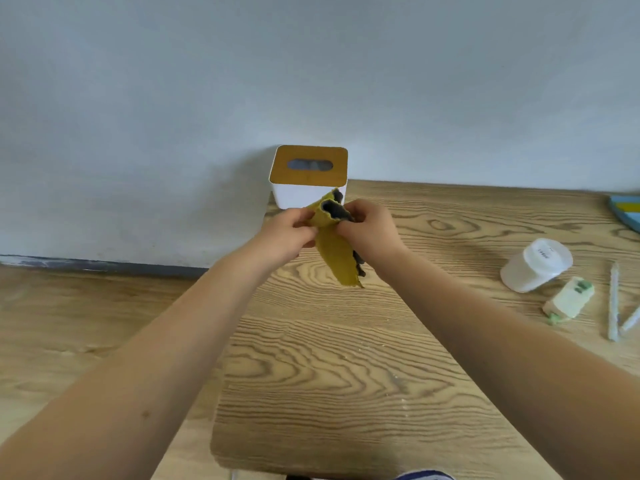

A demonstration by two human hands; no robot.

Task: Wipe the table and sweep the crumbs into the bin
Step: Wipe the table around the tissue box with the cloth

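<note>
Both arms reach forward over the wooden surface, and the two hands meet above its far left part, gripping one cloth between them. The left hand has its fingers curled and pinches the cloth's upper left edge; the right hand is curled round the bunched top on the other side. The cloth is mustard yellow on its outer face and dark grey on the inner face, which shows where the top folds open and along the right edge. It hangs from the hands in a narrow, creased strip, slanting down toward the right, its lower corner clear of the surface.

Just beyond the hands stands a white box with a brown lid that has an oval slot, set against the pale wall at the far left corner of the surface. Small pale crumbs are scattered on the wood grain nearer the person. Well to the right lie a translucent lidded tub tipped on its side, a small pale green packet just beside it, and two thin pale sticks. At the far right edge a blue and yellow object is partly in view
</note>
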